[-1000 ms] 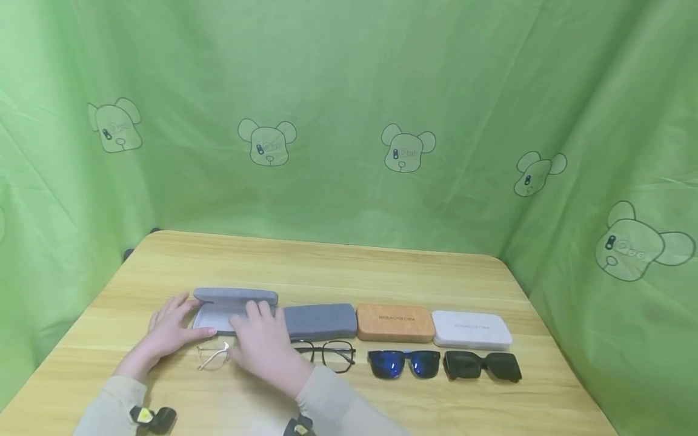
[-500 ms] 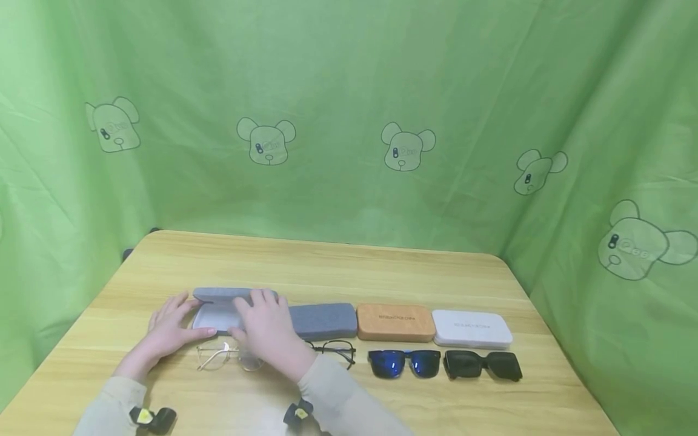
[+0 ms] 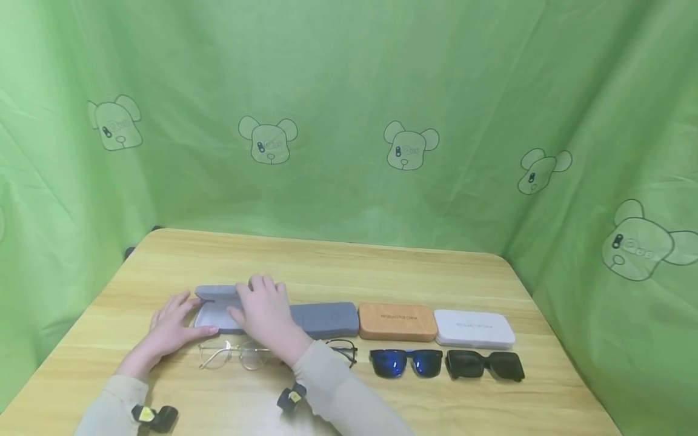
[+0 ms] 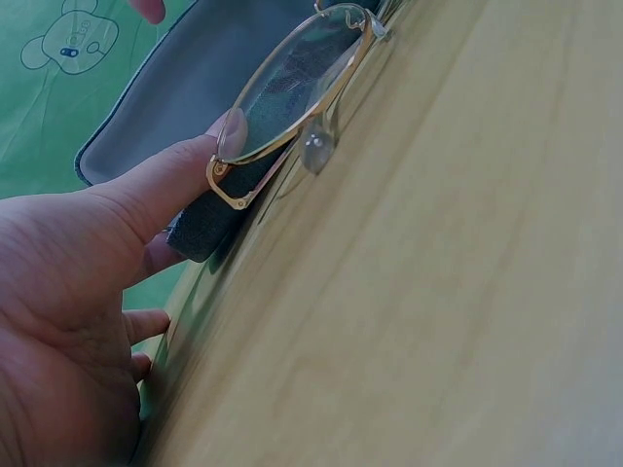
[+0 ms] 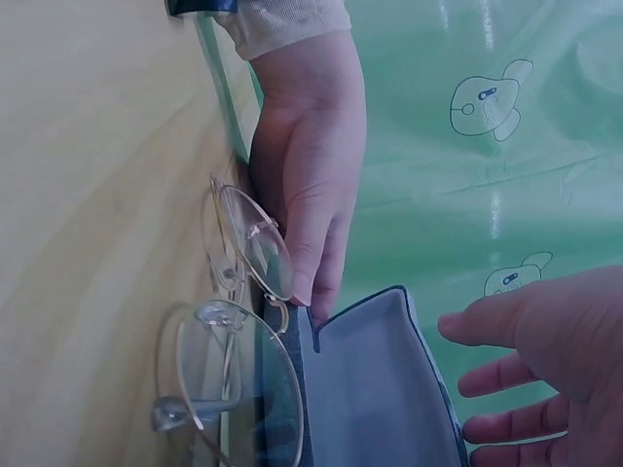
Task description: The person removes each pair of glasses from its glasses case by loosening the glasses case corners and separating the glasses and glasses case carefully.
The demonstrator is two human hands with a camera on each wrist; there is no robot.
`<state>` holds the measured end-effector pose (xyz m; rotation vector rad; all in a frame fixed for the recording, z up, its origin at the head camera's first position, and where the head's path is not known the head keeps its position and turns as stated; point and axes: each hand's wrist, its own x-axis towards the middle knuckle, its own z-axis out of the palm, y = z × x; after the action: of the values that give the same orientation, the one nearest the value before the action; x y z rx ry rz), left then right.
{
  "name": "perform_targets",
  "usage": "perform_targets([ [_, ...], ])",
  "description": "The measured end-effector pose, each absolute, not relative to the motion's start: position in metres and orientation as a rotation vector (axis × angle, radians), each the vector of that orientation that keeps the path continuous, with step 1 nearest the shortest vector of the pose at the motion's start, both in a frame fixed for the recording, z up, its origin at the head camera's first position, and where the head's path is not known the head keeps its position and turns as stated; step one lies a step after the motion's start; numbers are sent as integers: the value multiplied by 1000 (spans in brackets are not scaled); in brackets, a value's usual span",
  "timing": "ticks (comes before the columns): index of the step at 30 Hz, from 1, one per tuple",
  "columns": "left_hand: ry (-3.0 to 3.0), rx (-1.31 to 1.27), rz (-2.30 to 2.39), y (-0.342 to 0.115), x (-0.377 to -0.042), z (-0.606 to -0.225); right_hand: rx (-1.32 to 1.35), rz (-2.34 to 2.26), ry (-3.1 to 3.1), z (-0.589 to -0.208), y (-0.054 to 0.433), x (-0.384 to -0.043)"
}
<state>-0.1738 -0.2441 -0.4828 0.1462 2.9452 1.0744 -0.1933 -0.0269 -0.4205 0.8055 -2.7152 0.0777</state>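
Note:
A grey-blue glasses case (image 3: 223,318) lies at the left of the row, its lid (image 3: 215,293) raised and its pale lining showing. My left hand (image 3: 174,324) grips the case's left end, thumb on the front wall and the other fingers round the side. Over the right end of the case, my right hand (image 3: 267,312) has its fingers nearly straight, tips at the lid's outer side. The right thumb (image 5: 487,323) is close to the lid's edge. Gold-rimmed eyeglasses (image 3: 253,357) with clear lenses lie in front of the case, temples folded.
To the right stand a closed blue-grey case (image 3: 327,321), an orange case (image 3: 397,323) and a white case (image 3: 473,328). Black-framed eyeglasses (image 3: 353,350), partly behind my right arm, blue-lensed sunglasses (image 3: 389,364) and black sunglasses (image 3: 466,366) lie before them on the wooden table (image 3: 436,406).
My right hand has risen from the case's front right, by the gold-rimmed eyeglasses, back to the raised lid, uncovering their right lens. My left hand stays on the case's left end.

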Motion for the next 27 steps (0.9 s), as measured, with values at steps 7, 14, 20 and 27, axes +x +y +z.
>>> perform_targets([
  [7, 2943, 145, 1068, -245, -175, -484, 762, 61, -2756, -419, -34, -205],
  [14, 2937, 144, 1073, -244, -174, -482, 752, 131, -2895, -421, -37, -217],
  [20, 2946, 145, 1069, -245, -174, -482, 793, 272, -2971, -424, -37, -223],
  [27, 2959, 145, 1059, -245, -176, -484, 793, 257, -2970, -423, -38, -225],
])
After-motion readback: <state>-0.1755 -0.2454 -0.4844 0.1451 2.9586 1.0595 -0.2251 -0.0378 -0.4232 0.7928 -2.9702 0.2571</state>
